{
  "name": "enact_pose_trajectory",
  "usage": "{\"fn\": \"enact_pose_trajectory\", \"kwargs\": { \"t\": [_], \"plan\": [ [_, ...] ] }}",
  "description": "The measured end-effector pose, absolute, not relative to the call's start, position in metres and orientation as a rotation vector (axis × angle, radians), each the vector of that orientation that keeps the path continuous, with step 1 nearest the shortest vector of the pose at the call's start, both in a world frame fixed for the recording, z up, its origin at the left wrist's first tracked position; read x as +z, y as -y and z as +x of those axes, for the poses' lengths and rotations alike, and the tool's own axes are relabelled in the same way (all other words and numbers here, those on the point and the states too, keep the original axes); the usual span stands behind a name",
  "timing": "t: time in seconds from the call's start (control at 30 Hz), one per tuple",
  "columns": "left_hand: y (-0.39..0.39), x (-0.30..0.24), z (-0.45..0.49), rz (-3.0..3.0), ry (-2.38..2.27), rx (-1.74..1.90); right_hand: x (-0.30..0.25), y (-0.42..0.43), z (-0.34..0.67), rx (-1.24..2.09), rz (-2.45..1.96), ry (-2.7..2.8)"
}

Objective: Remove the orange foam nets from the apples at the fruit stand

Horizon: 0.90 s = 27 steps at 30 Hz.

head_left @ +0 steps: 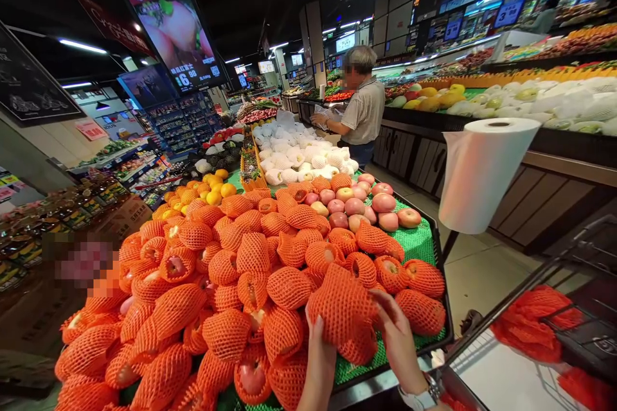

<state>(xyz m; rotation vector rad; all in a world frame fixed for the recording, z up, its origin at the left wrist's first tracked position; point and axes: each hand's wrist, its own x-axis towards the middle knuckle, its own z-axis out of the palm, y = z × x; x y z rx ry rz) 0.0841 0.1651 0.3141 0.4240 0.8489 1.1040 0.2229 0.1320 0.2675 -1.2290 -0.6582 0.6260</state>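
Both my hands are on one apple wrapped in an orange foam net (340, 306) at the near right of a big pile of net-wrapped apples (226, 282). My left hand (319, 352) grips it from below on its left side. My right hand (396, 335), with a watch on the wrist, holds its right side. The pile lies on a green mat (415, 241) in a black display stand.
Bare apples (362, 204) lie behind the pile, then white-netted fruit (299, 157) and oranges (218, 185). A roll of plastic bags (482, 173) hangs at right. A shopping cart (544, 327) holds orange nets at lower right. A person (362, 106) stands in the aisle beyond.
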Motion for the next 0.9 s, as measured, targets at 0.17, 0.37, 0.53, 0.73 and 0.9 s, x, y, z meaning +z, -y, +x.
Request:
{"fn": "enact_pose_trajectory", "kwargs": {
  "t": [0.17, 0.37, 0.53, 0.73, 0.9],
  "plan": [
    [-0.162, 0.311, 0.091, 0.442, -0.691, 1.051, 0.249, -0.127, 0.187, 0.570, -1.256, 0.799],
    [-0.159, 0.304, 0.078, 0.996, -0.621, 0.847, 0.265, -0.141, 0.201, 0.538, -1.316, 0.693],
    [-0.158, 0.339, 0.071, 1.458, -0.970, 1.079, 0.279, -0.138, 0.239, 0.544, -1.277, 0.694],
    [-0.176, 0.330, 0.083, 1.875, -0.916, 1.185, 0.265, -0.124, 0.233, 0.618, -1.157, 0.902],
    [-0.171, 0.310, 0.079, 1.934, -0.810, 1.398, 0.258, -0.128, 0.223, 0.486, -1.213, 0.824]
  ]
}}
